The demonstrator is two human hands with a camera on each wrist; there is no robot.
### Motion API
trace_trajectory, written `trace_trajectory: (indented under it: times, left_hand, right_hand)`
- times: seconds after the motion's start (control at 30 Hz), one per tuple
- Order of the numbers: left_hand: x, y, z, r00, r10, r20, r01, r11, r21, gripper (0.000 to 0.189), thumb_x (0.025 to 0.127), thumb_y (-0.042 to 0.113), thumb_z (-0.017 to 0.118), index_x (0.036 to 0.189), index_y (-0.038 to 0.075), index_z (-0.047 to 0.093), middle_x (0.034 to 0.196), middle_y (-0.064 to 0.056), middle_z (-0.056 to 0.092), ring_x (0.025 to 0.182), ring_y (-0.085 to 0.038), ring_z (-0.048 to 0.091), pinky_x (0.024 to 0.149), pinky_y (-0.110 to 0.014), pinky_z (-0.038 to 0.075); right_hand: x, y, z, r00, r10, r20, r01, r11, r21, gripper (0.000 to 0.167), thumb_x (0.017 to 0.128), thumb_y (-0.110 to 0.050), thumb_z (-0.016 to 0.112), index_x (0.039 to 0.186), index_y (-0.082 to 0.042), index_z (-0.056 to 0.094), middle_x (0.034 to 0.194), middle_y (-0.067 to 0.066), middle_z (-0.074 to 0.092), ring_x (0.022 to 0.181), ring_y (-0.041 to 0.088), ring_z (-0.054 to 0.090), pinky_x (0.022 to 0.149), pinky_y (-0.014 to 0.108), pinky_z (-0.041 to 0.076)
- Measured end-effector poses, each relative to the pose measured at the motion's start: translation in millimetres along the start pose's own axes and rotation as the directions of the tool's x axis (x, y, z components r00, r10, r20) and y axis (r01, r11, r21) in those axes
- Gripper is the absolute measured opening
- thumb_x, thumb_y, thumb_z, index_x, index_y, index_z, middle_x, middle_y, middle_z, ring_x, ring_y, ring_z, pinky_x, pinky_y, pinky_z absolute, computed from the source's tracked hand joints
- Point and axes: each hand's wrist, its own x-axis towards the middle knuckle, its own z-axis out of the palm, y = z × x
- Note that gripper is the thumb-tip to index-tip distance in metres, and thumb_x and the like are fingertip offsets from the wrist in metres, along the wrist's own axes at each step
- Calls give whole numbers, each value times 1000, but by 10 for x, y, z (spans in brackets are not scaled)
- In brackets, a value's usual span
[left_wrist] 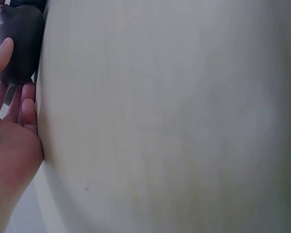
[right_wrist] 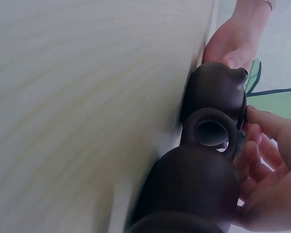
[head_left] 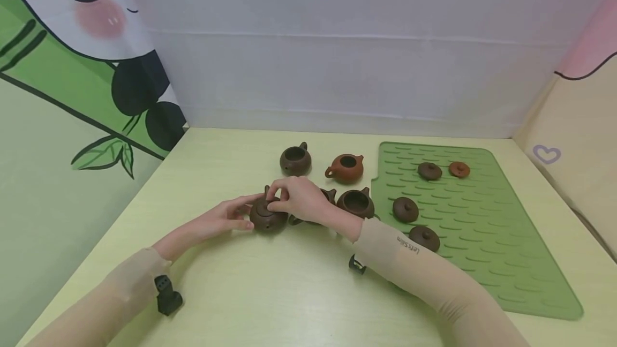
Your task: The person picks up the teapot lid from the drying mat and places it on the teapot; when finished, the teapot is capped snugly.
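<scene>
A dark brown teapot [head_left: 270, 223] stands at the left of a cluster of teapots on the table. My left hand [head_left: 212, 224] holds its body from the left, with the thumb [left_wrist: 2, 56] on the near side and fingers at the far side. On its mouth sits a dark lid [head_left: 262, 207], whose knob my right hand [head_left: 303, 197] pinches from above. Another dark teapot [right_wrist: 189, 179] is close below the right hand, its ring handle towards the held teapot; in the head view that hand and wrist cover much of it.
Behind are a lidless dark teapot [head_left: 290, 167] and a reddish-brown one [head_left: 354, 174]. Another lidless dark teapot [head_left: 355, 210] stands right of the right wrist. On the green mat [head_left: 501, 261] lie a reddish lid [head_left: 459, 170] and dark lids [head_left: 405, 209]. The right forearm crosses the mat's near-left part.
</scene>
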Motion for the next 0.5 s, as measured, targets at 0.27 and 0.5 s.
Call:
trace_trajectory:
  times: [0.27,0.5]
  left_hand:
    - [16,-6,1,1000,7,-2,-7,1000,-1,71,94,24,67,156,19,32,149,-16,45,123,-31,50,96,-38,42]
    - [21,-48,-2,1000,6,-6,-6,1000,-6,71,93,24,68,155,23,33,148,-13,47,124,-30,51,97,-38,42]
  right_hand:
    - [-104,-24,-56,1000,4,-25,-4,1000,-13,15,89,-31,75,101,-24,71,65,-6,57,56,6,51,53,19,39]
    - [-300,-22,-201,999,-8,-51,9,1000,25,17,88,-27,75,102,-20,71,64,-6,58,57,6,52,53,19,40]
